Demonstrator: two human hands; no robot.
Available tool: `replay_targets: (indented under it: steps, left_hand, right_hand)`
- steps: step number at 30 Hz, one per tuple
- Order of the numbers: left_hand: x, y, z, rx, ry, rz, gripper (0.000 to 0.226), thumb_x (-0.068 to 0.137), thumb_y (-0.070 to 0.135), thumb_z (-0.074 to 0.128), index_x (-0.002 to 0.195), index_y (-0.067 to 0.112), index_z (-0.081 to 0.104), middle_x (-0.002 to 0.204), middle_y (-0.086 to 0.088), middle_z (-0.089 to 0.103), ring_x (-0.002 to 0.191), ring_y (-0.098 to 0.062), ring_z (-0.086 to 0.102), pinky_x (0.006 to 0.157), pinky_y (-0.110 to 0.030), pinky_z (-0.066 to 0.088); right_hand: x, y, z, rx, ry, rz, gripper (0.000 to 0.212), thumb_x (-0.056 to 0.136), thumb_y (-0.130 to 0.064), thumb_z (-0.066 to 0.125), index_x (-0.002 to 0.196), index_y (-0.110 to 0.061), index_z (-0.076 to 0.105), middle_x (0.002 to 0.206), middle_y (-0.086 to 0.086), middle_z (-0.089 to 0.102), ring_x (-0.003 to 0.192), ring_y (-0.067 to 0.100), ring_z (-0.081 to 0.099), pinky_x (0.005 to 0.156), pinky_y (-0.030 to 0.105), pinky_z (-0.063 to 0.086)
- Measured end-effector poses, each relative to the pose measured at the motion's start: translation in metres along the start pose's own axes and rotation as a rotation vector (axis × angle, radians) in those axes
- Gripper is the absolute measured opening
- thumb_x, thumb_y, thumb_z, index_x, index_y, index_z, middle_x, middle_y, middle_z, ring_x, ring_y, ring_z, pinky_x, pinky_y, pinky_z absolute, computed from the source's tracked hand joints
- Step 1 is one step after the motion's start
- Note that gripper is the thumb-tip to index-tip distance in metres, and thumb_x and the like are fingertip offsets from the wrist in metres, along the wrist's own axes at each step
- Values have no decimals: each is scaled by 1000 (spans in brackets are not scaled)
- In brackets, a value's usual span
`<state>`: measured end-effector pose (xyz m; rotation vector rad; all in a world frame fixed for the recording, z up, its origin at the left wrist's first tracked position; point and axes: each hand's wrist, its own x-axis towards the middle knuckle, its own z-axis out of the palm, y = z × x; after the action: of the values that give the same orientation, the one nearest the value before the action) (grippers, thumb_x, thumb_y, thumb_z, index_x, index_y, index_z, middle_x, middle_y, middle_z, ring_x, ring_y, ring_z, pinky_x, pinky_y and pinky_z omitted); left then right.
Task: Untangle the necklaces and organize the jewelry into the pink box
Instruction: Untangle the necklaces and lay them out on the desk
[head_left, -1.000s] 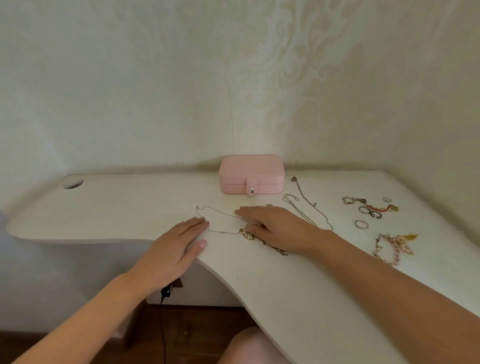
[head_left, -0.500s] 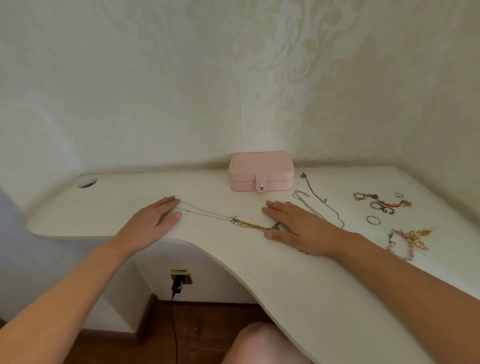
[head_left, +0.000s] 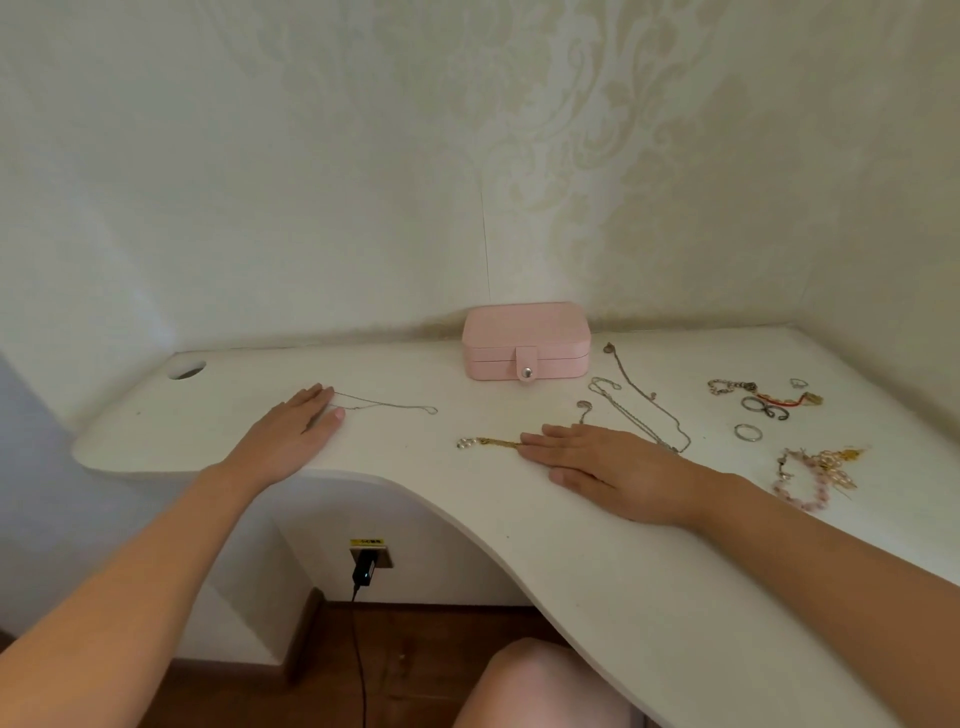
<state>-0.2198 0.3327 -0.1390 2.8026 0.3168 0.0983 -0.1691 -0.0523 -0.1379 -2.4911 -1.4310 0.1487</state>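
Since half a second before, the two chains that had run joined between the hands had come apart, and the left grip (head_left: 288, 434) had drawn away to the left with its share. That grip lay flat and wide on the white tabletop (head_left: 234, 400), fingers straight, the fingertips pressing one end of the thin silver chain (head_left: 410, 407), whose far loop trailed right toward the middle. The right grip (head_left: 613, 467) was likewise spread flat, holding nothing in a curl, its fingertips resting on the gold chain (head_left: 493, 442), which ended to the left in a small pearly cluster (head_left: 466, 443). A bare stretch of tabletop separated the two chains. The pink box (head_left: 526, 340) stood shut against the wall behind and between the hands, its snap tab fastened at the front. Just right of it several silver necklaces (head_left: 639, 410) lay loosely crossed, one strand running under the right wrist. Farther right sat a silver bracelet (head_left: 727, 386), a red and gold bracelet (head_left: 779, 400), a plain ring (head_left: 748, 432) and, nearest the edge, a pink bead bracelet (head_left: 802, 496) heaped with a gold piece. Below the tabletop a black plug (head_left: 364, 566) sat in a wall socket.
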Motion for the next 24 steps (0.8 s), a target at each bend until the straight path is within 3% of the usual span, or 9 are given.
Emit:
replay_targets:
  steps: [5, 9, 12, 15, 18, 21, 24]
  left_hand:
    - [10, -13, 0, 21, 6, -48, 58, 99, 48, 28, 150, 19, 23, 158, 2, 14, 146, -13, 11, 119, -34, 7]
    - [10, -1, 2, 107, 62, -75, 60, 100, 45, 26, 151, 15, 16, 160, -7, 6, 147, -24, 2, 118, -41, 2]
    - [-7, 48, 10, 73, 161, 86, 63, 100, 44, 31, 151, 13, 13, 159, -10, 3, 147, -25, -1, 118, -36, -3]
    - [-38, 122, 26, -42, 30, 369, 69, 96, 52, 29, 151, 15, 10, 159, -3, 4, 146, -13, 2, 111, -17, -8]
    - [-66, 172, 51, -24, -182, 508, 64, 100, 45, 28, 151, 22, -3, 159, 4, -3, 144, -3, -4, 113, -17, -7]
    - [-69, 175, 62, 78, -219, 461, 67, 99, 50, 21, 150, 19, -11, 159, 4, -11, 144, -5, -11, 114, -21, -9]
    - [-63, 160, 58, 50, -200, 387, 69, 99, 52, 21, 150, 19, -10, 159, 6, -11, 144, -4, -10, 110, -16, -9]
  right_hand:
    - [-16, 8, -2, 16, 25, 58, 46, 102, -34, 29, 147, -31, 24, 153, -21, 18, 143, -1, 10, 118, 21, 8]
    - [-23, 7, -1, 0, 31, 87, 46, 102, -36, 29, 147, -35, 20, 153, -21, 17, 143, -1, 9, 116, 16, 6]
    - [-25, 4, -3, 12, 40, 136, 50, 101, -40, 29, 149, -35, 14, 154, -21, 17, 142, -4, 9, 113, 11, 4]
    - [-26, 1, -4, 29, 29, 182, 53, 101, -42, 30, 150, -33, 12, 154, -20, 15, 140, -7, 6, 111, 10, 3]
    - [-26, -1, -5, 15, 7, 190, 56, 100, -43, 29, 151, -29, 10, 156, -17, 10, 135, -11, -1, 106, 5, -5]
    - [-30, 0, -6, -15, -32, 199, 60, 100, -46, 27, 151, -26, 4, 157, -14, 1, 133, -11, -8, 100, 1, -13]
    - [-34, 2, -8, -19, -64, 230, 66, 97, -53, 26, 151, -26, -1, 157, -13, -6, 134, -10, -12, 103, 7, -14]
